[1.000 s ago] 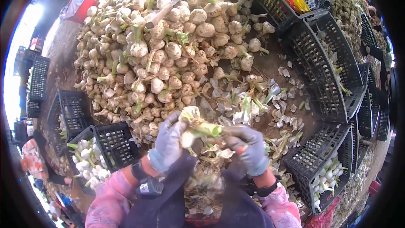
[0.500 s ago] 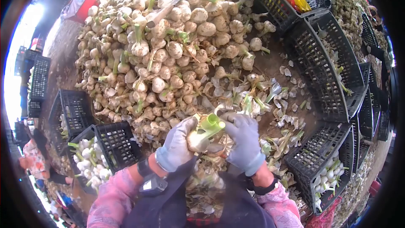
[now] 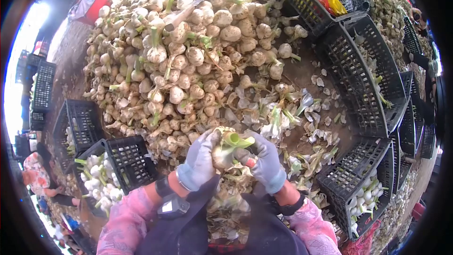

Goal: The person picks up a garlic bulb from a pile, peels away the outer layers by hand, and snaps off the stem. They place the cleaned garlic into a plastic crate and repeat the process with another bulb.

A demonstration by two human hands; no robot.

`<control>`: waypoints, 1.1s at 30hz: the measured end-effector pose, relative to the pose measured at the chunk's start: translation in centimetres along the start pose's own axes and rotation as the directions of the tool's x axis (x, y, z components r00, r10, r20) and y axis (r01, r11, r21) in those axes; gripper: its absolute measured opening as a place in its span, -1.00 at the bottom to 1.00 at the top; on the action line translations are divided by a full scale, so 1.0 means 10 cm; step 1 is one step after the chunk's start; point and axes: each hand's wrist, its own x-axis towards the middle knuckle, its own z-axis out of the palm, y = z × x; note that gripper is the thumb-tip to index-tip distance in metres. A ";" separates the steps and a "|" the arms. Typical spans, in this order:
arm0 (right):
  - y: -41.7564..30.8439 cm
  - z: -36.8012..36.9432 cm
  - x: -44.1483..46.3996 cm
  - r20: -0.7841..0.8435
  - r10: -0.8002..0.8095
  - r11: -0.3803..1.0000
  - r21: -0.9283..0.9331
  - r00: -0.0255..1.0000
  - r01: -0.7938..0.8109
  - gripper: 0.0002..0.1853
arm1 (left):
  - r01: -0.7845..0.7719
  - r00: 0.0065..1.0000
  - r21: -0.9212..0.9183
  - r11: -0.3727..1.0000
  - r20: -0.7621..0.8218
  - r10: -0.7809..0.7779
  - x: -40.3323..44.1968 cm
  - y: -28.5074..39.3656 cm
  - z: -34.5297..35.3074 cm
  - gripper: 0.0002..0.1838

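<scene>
My left hand (image 3: 199, 159), in a pale grey glove, is wrapped round a garlic bulb (image 3: 222, 157) with a thick, cut green stem. The stem points up and to the right. My gloved right hand (image 3: 266, 163) is closed at the bulb's right side, its thumb and fingers pinching at the stem and skin; something red shows at the thumb. Exactly what the right fingers pinch is too small to tell. Loose peeled skins (image 3: 236, 184) lie below the hands. Beyond them rises a large heap of unpeeled garlic (image 3: 174, 66).
A black crate of white bulbs (image 3: 130, 160) stands at the left, another (image 3: 351, 165) at the right. More black crates (image 3: 354, 78) line the right side. A red bucket (image 3: 94, 9) is at the back left. A co-worker (image 3: 37, 174) sits far left.
The bulb has turned in my left hand, its stem swinging upward. My right hand dropped from the stem, opened out, then came back in and closed against the bulb's right side.
</scene>
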 end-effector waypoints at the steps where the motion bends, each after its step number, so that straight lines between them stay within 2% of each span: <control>1: 0.04 -0.01 0.00 -0.013 0.017 1.000 -0.004 1.000 -0.017 -0.70 | -0.052 0.997 0.140 0.989 -0.041 0.058 -0.03 0.04 0.05 -0.66; 2: 0.07 -0.01 0.00 -0.032 0.024 0.998 0.053 0.999 -0.022 -0.71 | -0.096 0.990 0.279 0.956 -0.076 0.122 -0.05 0.05 0.07 -0.66; 3: 0.10 -0.01 -0.02 -0.050 0.033 0.993 0.111 0.998 -0.027 -0.72 | -0.296 0.954 0.191 0.936 0.012 0.300 -0.05 -0.02 0.11 -0.65; 4: 0.11 -0.01 -0.03 -0.068 0.043 0.985 0.169 0.997 -0.031 -0.73 | -0.320 0.947 0.182 0.930 0.040 0.319 -0.06 -0.02 0.11 -0.64; 6: 0.09 -0.03 -0.05 -0.051 -0.036 0.983 0.180 0.998 0.044 -0.74 | -0.371 0.928 0.162 0.915 0.095 0.359 -0.07 -0.02 0.10 -0.62; 7: 0.07 -0.04 -0.05 -0.043 -0.077 0.979 0.186 0.996 0.084 -0.74 | -0.422 0.906 0.091 0.902 0.092 0.414 -0.07 -0.03 0.14 -0.60; 9: 0.07 -0.09 -0.10 0.018 -0.119 0.975 0.189 0.993 0.114 -0.75 | -0.468 0.883 0.190 0.863 0.139 0.448 -0.11 0.23 0.24 -0.59; 10: 0.07 -0.10 -0.11 0.050 -0.138 0.973 0.192 0.989 0.127 -0.75 | -0.438 0.896 0.059 0.897 0.103 0.431 -0.12 0.30 0.30 -0.60; 11: 0.05 -0.08 -0.09 0.070 -0.212 0.977 -0.019 0.975 0.214 -0.73 | -0.408 0.908 -0.076 0.910 0.066 0.413 -0.13 0.37 0.36 -0.60; 14: -0.19 0.13 -0.09 -0.094 -0.030 0.905 0.421 0.995 0.067 -0.67 | -0.453 0.889 0.085 0.887 0.113 0.443 -0.03 0.12 0.20 -0.60; 15: -0.23 0.17 -0.06 -0.181 -0.100 0.935 0.318 0.978 0.155 -0.61 | -0.421 0.905 0.138 0.897 0.128 0.405 -0.05 0.15 0.24 -0.61; 18: -0.12 -0.05 -0.03 0.037 -0.237 0.960 -0.142 0.971 0.240 -0.58 | -0.376 0.926 0.113 0.920 0.025 0.376 -0.01 0.10 0.24 -0.61; 19: -0.09 -0.03 -0.03 0.020 -0.243 0.958 -0.150 0.970 0.243 -0.60 | -0.425 0.904 0.289 0.858 0.097 0.416 -0.01 0.13 0.15 -0.64; 21: -0.05 0.03 -0.04 -0.017 -0.260 0.954 -0.161 0.966 0.254 -0.64 | -0.431 0.901 0.215 0.876 0.056 0.430 -0.05 0.11 0.19 -0.62; 22: -0.05 0.03 -0.05 -0.005 -0.302 0.929 -0.225 0.953 0.293 -0.67 | -0.434 0.900 0.177 0.883 0.038 0.434 -0.07 0.11 0.23 -0.61; 23: -0.05 0.02 -0.06 0.008 -0.343 0.899 -0.288 0.939 0.331 -0.70 | -0.488 0.866 0.251 0.836 0.015 0.501 -0.09 0.12 0.29 -0.59; 24: -0.07 0.02 -0.06 0.023 -0.383 0.862 -0.350 0.924 0.366 -0.72 | -0.578 0.810 0.257 0.775 0.066 0.582 -0.12 0.16 0.33 -0.60; 26: -0.19 0.11 -0.12 -0.144 -0.185 0.983 -0.009 0.972 0.186 -0.74 | -0.736 0.673 0.251 0.629 0.166 0.721 -0.17 0.22 0.37 -0.61; 27: -0.24 0.15 -0.13 -0.195 -0.064 0.980 0.176 0.979 0.099 -0.75 | -0.770 0.590 0.493 0.406 0.306 0.747 -0.17 0.26 0.26 -0.61; 28: -0.18 0.11 -0.12 -0.239 -0.008 0.970 0.233 0.971 0.065 -0.73 | -0.790 0.536 0.565 0.240 0.445 0.718 -0.19 0.26 0.24 -0.62; 30: -0.23 0.05 -0.10 -0.301 -0.016 0.968 0.233 0.954 0.090 -0.73 | -0.901 0.390 0.400 0.167 0.584 0.712 -0.19 0.31 0.31 -0.76; 31: -0.20 0.05 -0.09 -0.311 -0.026 0.953 0.280 0.950 0.117 -0.75 | -0.924 0.360 0.336 0.184 0.597 0.717 -0.20 0.30 0.34 -0.77; 33: -0.17 -0.05 -0.10 -0.313 0.043 0.910 0.403 0.949 0.092 -0.74 | -0.951 0.306 0.267 0.157 0.732 0.608 -0.20 0.34 0.31 -0.80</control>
